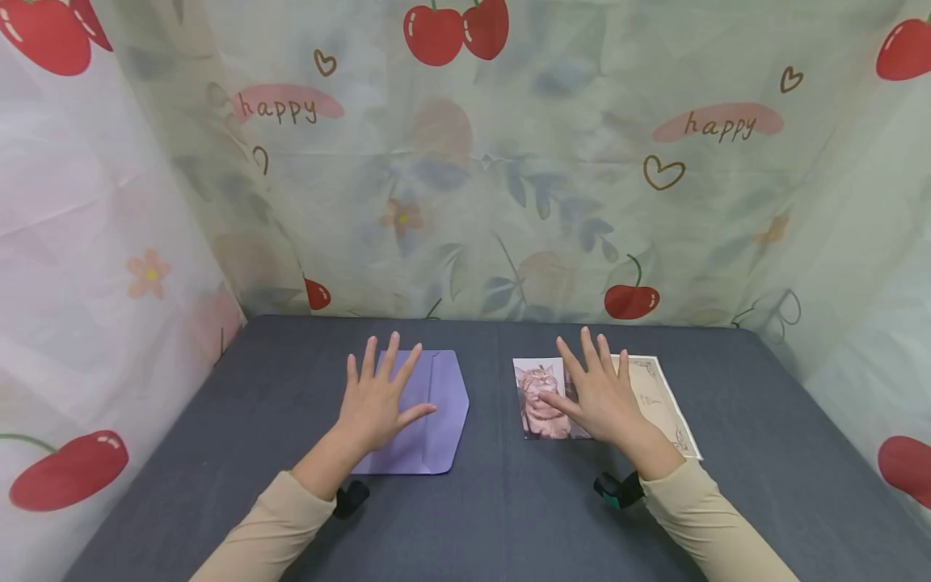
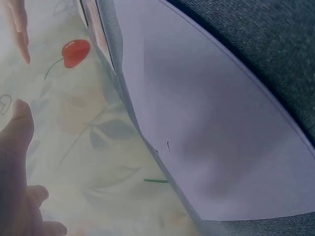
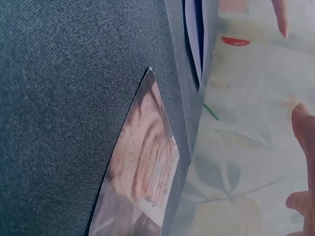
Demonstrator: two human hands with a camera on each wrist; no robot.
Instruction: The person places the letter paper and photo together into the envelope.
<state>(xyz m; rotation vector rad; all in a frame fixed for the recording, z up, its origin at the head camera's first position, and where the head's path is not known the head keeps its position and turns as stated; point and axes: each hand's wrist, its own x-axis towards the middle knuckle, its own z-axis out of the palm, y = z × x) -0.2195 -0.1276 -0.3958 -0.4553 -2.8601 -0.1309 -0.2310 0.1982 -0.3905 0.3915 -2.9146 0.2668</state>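
Observation:
My left hand (image 1: pixel 374 408), fingers spread straight, is held in the air over a purple envelope (image 1: pixel 447 412) with its flap side pointing right. In the left wrist view the envelope (image 2: pixel 206 98) lies flat and the left thumb (image 2: pixel 19 123) is apart from it. Over on the right, my right hand (image 1: pixel 600 400) is likewise spread and raised, holding nothing. Beneath it lie a cat photo (image 1: pixel 544 424) and a cream card with an ornate border (image 1: pixel 658 404), both partly covered by the hand. The photo (image 3: pixel 142 152) also shows in the right wrist view.
A dark grey cloth-covered table (image 1: pixel 502 517) carries these papers. Behind it hangs a curtain (image 1: pixel 480 202) printed with cherries and leaves, which also closes off the left and right sides. Dark wrist straps (image 1: pixel 618 491) sit at both cuffs.

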